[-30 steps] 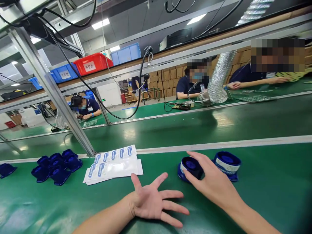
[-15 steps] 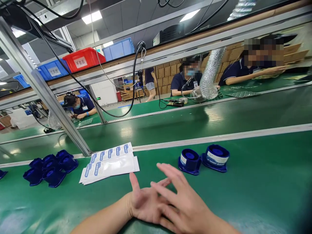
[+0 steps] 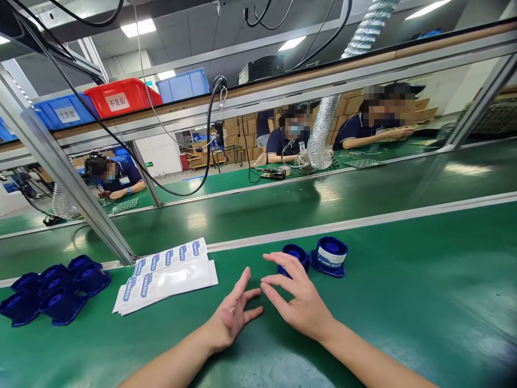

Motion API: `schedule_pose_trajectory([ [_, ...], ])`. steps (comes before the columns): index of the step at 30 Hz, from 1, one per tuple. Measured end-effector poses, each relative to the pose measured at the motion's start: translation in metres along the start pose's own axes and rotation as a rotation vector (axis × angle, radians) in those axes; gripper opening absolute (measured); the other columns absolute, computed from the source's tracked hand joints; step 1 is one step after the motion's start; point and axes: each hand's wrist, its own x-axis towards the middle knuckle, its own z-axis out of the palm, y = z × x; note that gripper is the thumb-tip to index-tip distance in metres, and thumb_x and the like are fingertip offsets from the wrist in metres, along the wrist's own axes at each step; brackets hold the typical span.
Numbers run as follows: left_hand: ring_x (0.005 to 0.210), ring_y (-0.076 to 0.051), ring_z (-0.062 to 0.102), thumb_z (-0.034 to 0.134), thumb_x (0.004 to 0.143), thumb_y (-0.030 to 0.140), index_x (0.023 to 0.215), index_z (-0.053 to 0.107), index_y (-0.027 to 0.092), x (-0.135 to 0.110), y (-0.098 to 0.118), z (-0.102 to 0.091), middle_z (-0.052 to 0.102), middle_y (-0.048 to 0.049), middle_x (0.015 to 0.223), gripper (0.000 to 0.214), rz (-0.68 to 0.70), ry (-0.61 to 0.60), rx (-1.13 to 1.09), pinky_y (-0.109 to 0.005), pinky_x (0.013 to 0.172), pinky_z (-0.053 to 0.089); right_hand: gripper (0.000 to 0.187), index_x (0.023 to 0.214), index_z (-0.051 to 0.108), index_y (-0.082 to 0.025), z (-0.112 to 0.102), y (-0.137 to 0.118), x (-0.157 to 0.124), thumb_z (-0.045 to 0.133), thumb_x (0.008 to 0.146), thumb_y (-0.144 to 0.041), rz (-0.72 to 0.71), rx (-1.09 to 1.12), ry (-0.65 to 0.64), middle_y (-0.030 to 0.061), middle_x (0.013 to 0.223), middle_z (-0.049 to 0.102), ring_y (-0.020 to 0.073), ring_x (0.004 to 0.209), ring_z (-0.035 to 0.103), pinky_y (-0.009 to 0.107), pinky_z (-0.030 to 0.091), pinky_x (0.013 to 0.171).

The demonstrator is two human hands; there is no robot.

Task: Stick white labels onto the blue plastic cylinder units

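Both hands are hanging free, nothing sitting between the fingers. From my remote seat I'm holding the left hand (image 3: pixel 236 312) open, thumb up, just right of the label sheets (image 3: pixel 177 276) and on the near side. I'm holding the right hand (image 3: pixel 301 304) farther right of the sheets, fingers spread and lightly curled, tips pointing at the left hand. Tips are nearly meeting; contact I'm not confirming. Curl is looking relaxed, not clamping.

Right of the sheets, past the right hand, two dark-blue plastic housings are standing upright, close together. The labelled housing (image 3: pixel 331 254) is showing its white band; the half-hidden housing (image 3: pixel 296 251) is sitting behind my fingers, so I'm not reading its side. Wide flanges are probably giving them steady footing.

Left of the sheets, a housing cluster (image 3: pixel 62 308) is huddling, no labels showing; I'm guessing the opposite sides are avoiding mix-ups. The sheets are lying fanned, print up, between both groups, likely for easy reach from either hand.

Above and beyond the sheets, a red bin (image 3: pixel 121 97) is resting on the shelf rail (image 3: pixel 181 114), presumably saving space on the green bench (image 3: pixel 404 302).
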Motion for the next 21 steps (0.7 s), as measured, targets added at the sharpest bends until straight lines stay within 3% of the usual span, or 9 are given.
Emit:
schedule_pose_trajectory([
  [4,0.158,-0.04,0.026,0.059,0.066,0.1,0.168,0.024,0.035,-0.003,0.003,0.0,0.005,-0.0106,0.178,0.125,0.034,-0.062,0.149,-0.06,0.125,0.032,0.011,0.095,0.075,-0.027,0.002,0.0,-0.003,0.066,0.099,-0.021,0.035,0.06,-0.034,0.0133,0.131,0.066,0.0368,0.128,0.056,0.064,0.053,0.104],
  [9,0.156,-0.04,0.029,0.06,0.073,0.095,0.168,0.026,0.034,-0.004,-0.002,0.004,0.01,-0.0137,0.176,0.118,0.088,-0.088,0.176,-0.06,0.123,0.037,0.013,0.096,0.076,-0.027,0.005,-0.002,-0.003,0.065,0.099,-0.021,0.013,0.088,-0.083,0.0122,0.127,0.07,0.035,0.124,0.06,0.063,0.055,0.103],
  [12,0.149,-0.038,0.043,0.049,0.088,0.09,0.165,0.037,0.028,0.0,0.0,0.004,0.024,-0.0189,0.171,0.1,0.095,0.07,0.305,-0.059,0.118,0.046,0.012,0.096,0.076,-0.027,0.003,0.003,-0.003,0.065,0.101,-0.025,0.036,0.094,-0.085,0.0118,0.122,0.072,0.0346,0.119,0.064,0.063,0.056,0.101],
  [15,0.155,-0.039,0.036,0.058,0.096,0.074,0.162,0.044,0.024,0.008,0.021,-0.009,0.029,-0.0203,0.171,0.084,0.062,0.337,0.795,-0.063,0.125,0.036,0.011,0.097,0.076,-0.031,0.001,0.012,-0.006,0.066,0.101,-0.032,0.054,0.06,-0.059,0.0102,0.118,0.074,0.0359,0.115,0.068,0.065,0.058,0.098],
  [18,0.164,-0.041,0.007,0.073,0.093,0.055,0.164,0.039,0.023,0.01,0.052,-0.042,0.009,-0.0184,0.178,0.085,-0.022,0.437,1.378,-0.067,0.132,0.015,0.015,0.096,0.076,-0.033,0.004,0.022,-0.007,0.066,0.102,-0.043,0.007,-0.007,-0.024,0.0094,0.116,0.075,0.0377,0.109,0.072,0.063,0.062,0.09],
  [21,0.164,-0.043,-0.004,0.066,0.098,0.053,0.165,0.037,0.021,0.002,0.068,-0.079,0.003,-0.0191,0.177,0.08,-0.128,0.562,1.639,-0.073,0.13,0.004,0.019,0.094,0.076,-0.032,0.011,0.024,-0.006,0.066,0.101,-0.047,-0.109,-0.05,-0.003,0.0088,0.111,0.077,0.0361,0.097,0.076,0.055,0.066,0.081],
])
